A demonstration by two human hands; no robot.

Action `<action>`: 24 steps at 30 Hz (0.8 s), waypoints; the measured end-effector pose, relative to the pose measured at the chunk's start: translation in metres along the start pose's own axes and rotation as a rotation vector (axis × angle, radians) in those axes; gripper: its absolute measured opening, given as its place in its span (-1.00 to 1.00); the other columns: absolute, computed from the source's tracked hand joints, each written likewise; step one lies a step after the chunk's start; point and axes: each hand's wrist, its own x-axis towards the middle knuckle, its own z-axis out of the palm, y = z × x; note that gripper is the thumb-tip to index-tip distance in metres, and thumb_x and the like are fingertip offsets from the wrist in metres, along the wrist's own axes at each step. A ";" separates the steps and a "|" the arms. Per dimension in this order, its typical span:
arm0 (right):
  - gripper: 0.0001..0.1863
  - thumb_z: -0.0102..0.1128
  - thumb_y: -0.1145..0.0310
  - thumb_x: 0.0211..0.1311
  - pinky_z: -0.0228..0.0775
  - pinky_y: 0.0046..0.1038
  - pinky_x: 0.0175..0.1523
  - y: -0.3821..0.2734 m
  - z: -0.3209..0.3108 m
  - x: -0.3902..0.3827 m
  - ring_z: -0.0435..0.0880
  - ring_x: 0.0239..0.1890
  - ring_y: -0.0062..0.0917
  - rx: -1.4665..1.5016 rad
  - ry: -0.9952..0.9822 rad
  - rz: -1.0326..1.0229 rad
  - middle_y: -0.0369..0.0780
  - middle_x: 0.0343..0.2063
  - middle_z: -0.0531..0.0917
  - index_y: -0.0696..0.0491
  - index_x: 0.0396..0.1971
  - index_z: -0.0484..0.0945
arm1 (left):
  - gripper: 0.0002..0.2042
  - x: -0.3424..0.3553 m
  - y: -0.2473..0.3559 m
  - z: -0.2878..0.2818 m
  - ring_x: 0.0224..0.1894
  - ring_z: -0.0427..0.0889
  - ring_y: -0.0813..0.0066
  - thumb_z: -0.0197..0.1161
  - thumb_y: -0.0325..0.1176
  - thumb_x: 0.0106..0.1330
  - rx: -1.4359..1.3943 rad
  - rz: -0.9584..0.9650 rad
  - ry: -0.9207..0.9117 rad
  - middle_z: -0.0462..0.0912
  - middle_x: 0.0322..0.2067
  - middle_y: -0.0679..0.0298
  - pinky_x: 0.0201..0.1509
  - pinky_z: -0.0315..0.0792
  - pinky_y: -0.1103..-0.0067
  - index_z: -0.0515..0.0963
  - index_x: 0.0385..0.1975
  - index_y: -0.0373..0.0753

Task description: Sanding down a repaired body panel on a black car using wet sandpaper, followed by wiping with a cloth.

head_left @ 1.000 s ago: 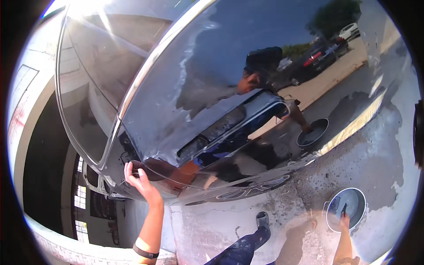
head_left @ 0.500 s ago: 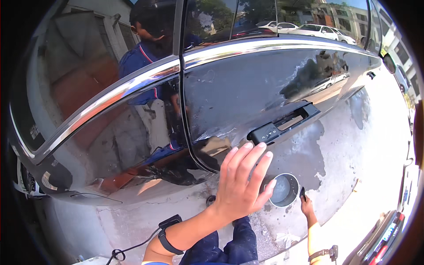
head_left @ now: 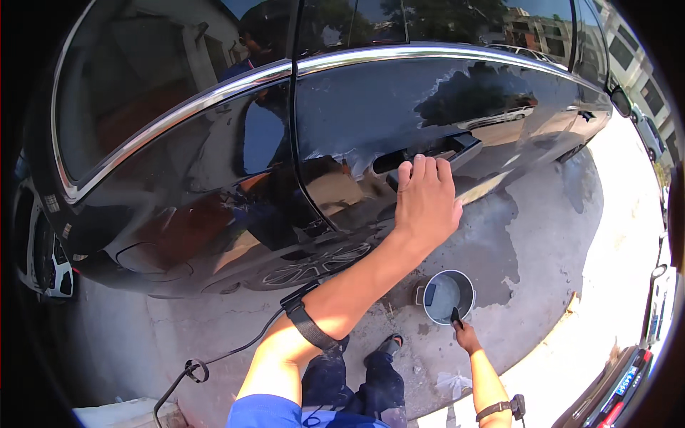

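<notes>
My left hand (head_left: pixel 428 203) reaches across to the black car door (head_left: pixel 364 100), its fingers curled over the door handle (head_left: pixel 467 150). The handle's middle is hidden behind the fingertips. Lower right, my right hand (head_left: pixel 468 337) is closed on a small flat black piece (head_left: pixel 456 314), whose kind I cannot make out. That piece overlaps the near rim of a metal bucket (head_left: pixel 467 291) on the ground. Cloudy water (head_left: pixel 447 291) stands in the bucket, with a dark rectangular shape at its left side. The door's paint looks dull and wet in patches.
The car's rear wheel (head_left: pixel 314 265) is below the bodywork, left of my forearm. A cable (head_left: pixel 235 351) runs from a strap on my left arm. Wet patches mark the concrete (head_left: pixel 492 242). A crumpled white scrap (head_left: pixel 453 383) lies near my feet. Another vehicle (head_left: pixel 619 381) stands lower right.
My left hand has moved up and away from me, from open in the air onto the door handle. My right hand has shifted left, bringing the black piece over the bucket's rim.
</notes>
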 end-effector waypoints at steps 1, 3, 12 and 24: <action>-0.49 0.01 0.01 0.46 0.44 -0.25 0.03 0.000 0.002 -0.003 0.70 -0.08 -0.08 0.012 -0.019 -0.021 0.07 -0.26 0.72 0.19 0.03 0.58 | -0.39 -0.001 -0.001 -0.004 0.04 0.40 0.20 0.42 -0.08 0.12 0.030 -0.006 -0.003 0.52 -0.12 0.07 0.18 0.19 0.25 0.45 0.04 -0.43; -0.47 0.03 0.00 0.45 0.43 -0.25 0.03 -0.008 0.008 -0.017 0.70 -0.09 -0.11 0.101 -0.066 0.070 0.08 -0.25 0.72 0.23 0.00 0.59 | -0.35 -0.009 -0.009 -0.013 0.12 0.39 0.17 0.41 -0.07 0.13 -0.029 -0.055 -0.112 0.51 -0.04 0.03 0.26 0.18 0.22 0.43 0.08 -0.45; -0.45 0.05 -0.01 0.39 0.43 -0.16 0.18 0.054 0.001 -0.065 0.64 0.10 0.02 0.099 -0.071 0.434 0.18 -0.12 0.69 0.24 -0.04 0.64 | -0.28 -0.089 -0.068 -0.109 0.22 0.37 0.07 0.49 -0.29 0.15 -0.479 -0.679 0.397 0.33 0.17 -0.07 0.35 0.21 0.25 0.25 0.23 -0.42; -0.55 -0.01 0.09 0.42 0.44 -0.07 0.16 0.076 0.094 0.034 0.62 0.03 0.04 0.191 -0.038 0.166 0.09 -0.08 0.68 0.08 0.11 0.56 | -0.53 -0.093 -0.113 -0.087 0.13 0.54 0.27 0.19 -0.17 0.50 -0.102 -0.595 0.373 0.54 0.17 0.08 0.34 0.34 0.50 0.45 0.22 -0.43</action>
